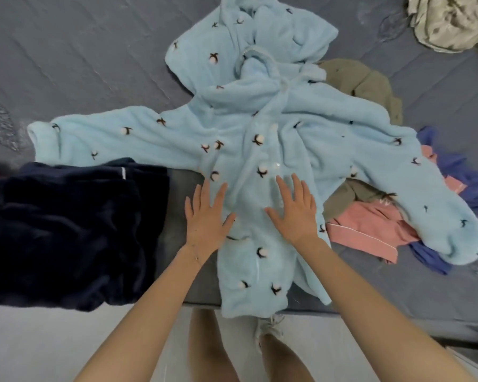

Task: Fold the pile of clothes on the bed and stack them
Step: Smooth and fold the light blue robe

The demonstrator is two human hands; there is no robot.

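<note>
A fluffy light-blue hooded garment (260, 128) with small dark-and-white motifs lies spread front-up on the grey bed (80, 59). Its sleeves reach out left and right, and its hood points away from me. My left hand (206, 216) lies flat with spread fingers on the garment's left edge, partly on the bed. Flat on the front of the garment, just right of the button line, rests my right hand (294, 208). A folded dark navy fleece item (66, 230) sits at the left by the bed's near edge.
Under the right sleeve lie pink (367, 230), olive (362, 81) and blue-violet (464, 177) clothes in a loose pile. A crumpled beige cloth (450, 20) lies at the far right. The bed's near edge runs just below the garment's hem, with pale floor (53, 346) beneath.
</note>
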